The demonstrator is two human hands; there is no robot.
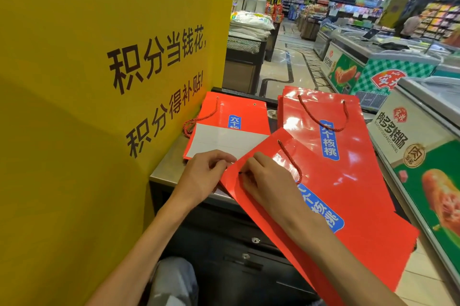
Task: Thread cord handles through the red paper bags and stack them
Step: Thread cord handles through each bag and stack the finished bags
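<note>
- While the left hand [206,176] pinches the top corner of the near bag [348,206], the right hand [263,181] pinches a cord end at that bag's hole.
- The cord [290,160] loops up just beyond the right hand.
- Beyond the left hand lies an unthreaded bag [239,111] on the bench [164,168].
- Beyond the right hand sits the stack [321,116], each with its handle in.

Hidden and cut-off parts

The right hand [267,181] covers the near bag's [348,206] corner hole and cord end — its grip cannot be told; the left fingertips [225,165] slip under that bag's edge; the far shelves [438,19] blur.
</note>
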